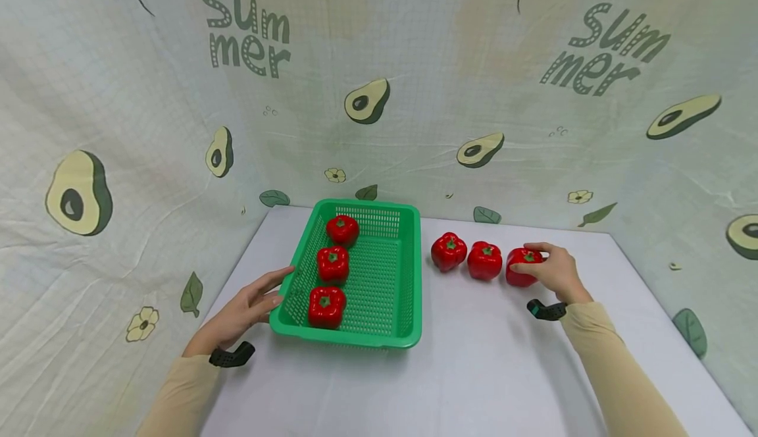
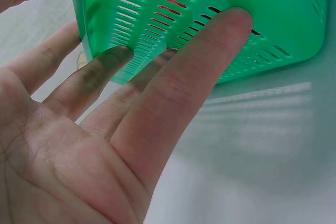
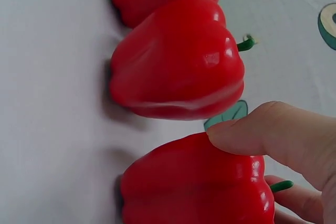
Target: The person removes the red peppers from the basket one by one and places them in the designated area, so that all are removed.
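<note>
- Fingers of the left hand (image 1: 239,312) are spread, with fingertips against the slotted outer wall of the green basket (image 1: 346,338). Light contact should be enough to steady it; a harder push might slide it over the smooth-looking desk (image 1: 474,358).
- Inside the basket, along its left side, three red peppers stand in a line: the near one (image 1: 327,308), the middle one (image 1: 333,266) and the far one (image 1: 342,231), all stem up.
- The right hand (image 1: 556,272) pinches the rightmost pepper (image 1: 521,278) between thumb and fingers. That pepper is to the right of the basket, upright at the end of a row of three, and seems to rest on the desk. Some fingertips are hidden behind it.
- For a sure hold, thumb and fingers do best squarely opposed across the body, not on the thin stem (image 3: 282,185). The glossy skin may be slippery, so firm, even pressure seems wise.
- Just beside it is the centre pepper (image 1: 484,261), then the leftmost pepper (image 1: 448,253), nearest the basket. The thumb sits in a narrow gap, so a straight upward motion would avoid nudging the neighbour.
- White and softly shadowed, the desk runs back to a pale cloth (image 1: 414,42), printed with avocados, leaves and "summer", hanging behind and at both sides.
</note>
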`<state>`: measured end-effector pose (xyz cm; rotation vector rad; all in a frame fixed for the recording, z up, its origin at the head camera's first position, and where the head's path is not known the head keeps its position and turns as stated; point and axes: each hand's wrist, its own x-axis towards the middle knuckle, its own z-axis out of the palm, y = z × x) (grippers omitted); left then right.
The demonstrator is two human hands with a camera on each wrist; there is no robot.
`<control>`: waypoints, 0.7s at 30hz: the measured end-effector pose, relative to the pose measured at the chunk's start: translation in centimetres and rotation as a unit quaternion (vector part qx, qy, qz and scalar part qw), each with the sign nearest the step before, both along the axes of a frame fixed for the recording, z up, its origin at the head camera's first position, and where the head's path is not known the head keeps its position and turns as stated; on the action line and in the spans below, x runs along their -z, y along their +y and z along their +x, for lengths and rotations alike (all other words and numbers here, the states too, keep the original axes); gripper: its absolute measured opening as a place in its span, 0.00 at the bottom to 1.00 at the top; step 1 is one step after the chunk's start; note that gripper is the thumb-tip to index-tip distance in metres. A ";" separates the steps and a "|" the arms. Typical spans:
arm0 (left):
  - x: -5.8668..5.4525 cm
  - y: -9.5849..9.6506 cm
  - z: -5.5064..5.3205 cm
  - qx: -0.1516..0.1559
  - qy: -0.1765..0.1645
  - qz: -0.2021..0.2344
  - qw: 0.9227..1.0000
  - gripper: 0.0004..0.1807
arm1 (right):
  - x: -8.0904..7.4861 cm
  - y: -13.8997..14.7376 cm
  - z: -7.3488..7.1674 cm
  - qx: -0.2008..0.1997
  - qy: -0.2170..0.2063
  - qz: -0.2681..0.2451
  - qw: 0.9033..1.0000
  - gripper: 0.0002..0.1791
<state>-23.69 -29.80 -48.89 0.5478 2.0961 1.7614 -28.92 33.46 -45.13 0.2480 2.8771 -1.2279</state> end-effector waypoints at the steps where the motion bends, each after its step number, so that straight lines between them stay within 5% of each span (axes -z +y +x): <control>1: 0.0 0.0 0.0 0.000 0.001 0.001 1.000 0.30 | 0.0 0.0 0.0 -0.002 0.001 0.000 1.000 0.42; 21: 0.1 -0.1 -0.1 -0.005 -0.001 -0.012 1.000 0.29 | -0.1 0.1 0.2 -0.022 -0.001 0.026 0.999 0.43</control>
